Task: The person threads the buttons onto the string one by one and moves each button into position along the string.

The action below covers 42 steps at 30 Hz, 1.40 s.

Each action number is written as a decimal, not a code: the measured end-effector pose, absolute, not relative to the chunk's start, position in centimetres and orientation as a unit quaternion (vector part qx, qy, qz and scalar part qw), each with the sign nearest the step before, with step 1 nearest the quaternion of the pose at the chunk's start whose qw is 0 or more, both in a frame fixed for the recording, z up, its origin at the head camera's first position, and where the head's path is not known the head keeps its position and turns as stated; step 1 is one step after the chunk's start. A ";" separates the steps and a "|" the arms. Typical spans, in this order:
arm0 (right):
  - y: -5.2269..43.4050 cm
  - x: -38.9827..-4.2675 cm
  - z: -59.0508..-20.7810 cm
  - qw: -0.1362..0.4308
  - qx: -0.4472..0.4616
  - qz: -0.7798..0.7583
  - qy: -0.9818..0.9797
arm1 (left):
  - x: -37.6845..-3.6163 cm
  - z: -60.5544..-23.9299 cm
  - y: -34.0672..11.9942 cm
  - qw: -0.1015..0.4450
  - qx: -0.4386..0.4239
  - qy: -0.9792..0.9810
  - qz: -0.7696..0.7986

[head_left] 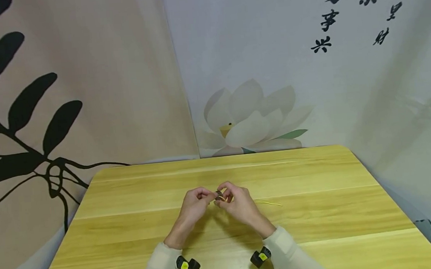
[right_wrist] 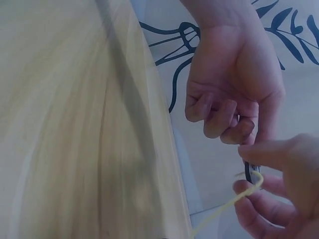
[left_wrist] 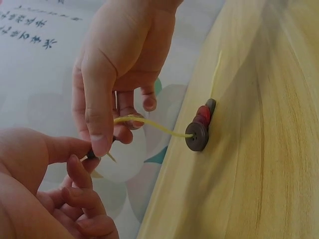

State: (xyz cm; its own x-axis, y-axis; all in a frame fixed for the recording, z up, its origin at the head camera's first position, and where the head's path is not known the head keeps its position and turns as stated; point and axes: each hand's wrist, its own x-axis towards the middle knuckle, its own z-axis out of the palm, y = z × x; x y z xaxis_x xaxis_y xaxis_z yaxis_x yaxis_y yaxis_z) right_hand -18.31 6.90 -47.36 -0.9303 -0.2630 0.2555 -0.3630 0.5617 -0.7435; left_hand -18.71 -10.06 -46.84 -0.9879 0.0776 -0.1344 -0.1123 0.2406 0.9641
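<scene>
1. The left hand (head_left: 193, 205) and the right hand (head_left: 239, 204) meet over the middle of the wooden worktop (head_left: 131, 227), a little above its surface.
2. The left hand has its thumb and forefinger pressed together on a small dark button (right_wrist: 251, 170); its other fingers are curled in.
3. The right hand pinches the same dark button from the other side, and the yellow cord (left_wrist: 149, 123) passes under its fingers.
4. In the left wrist view the cord runs from the pinch to a small stack of buttons (left_wrist: 200, 127), grey and red, already threaded on it.
5. In the head view the stack sits between the two hands, and the loose end of the cord lies on the worktop at 3 o'clock from the right hand.
6. Behind the worktop, at 12 o'clock, hangs a cloth with a pale lotus flower (head_left: 250, 118); black leaves (head_left: 24, 108) are at 10 o'clock.
</scene>
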 end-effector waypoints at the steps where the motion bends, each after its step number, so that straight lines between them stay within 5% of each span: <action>1: 6.8 -18.3 -47.4 0.063 0.176 0.430 -0.883 | -18.7 -46.9 -10.0 0.078 -0.011 0.784 0.616; 9: 6.7 -18.2 -47.5 0.083 0.168 0.422 -0.887 | -18.7 -47.1 -10.0 0.078 -0.006 0.787 0.613; 27: 7.7 -18.1 -47.6 -0.019 0.163 0.515 -0.841 | -18.2 -47.7 -10.9 0.113 0.014 0.779 0.616; 42: 7.8 -18.1 -47.3 -0.026 0.166 0.527 -0.833 | -18.4 -47.8 -10.4 0.104 0.016 0.777 0.621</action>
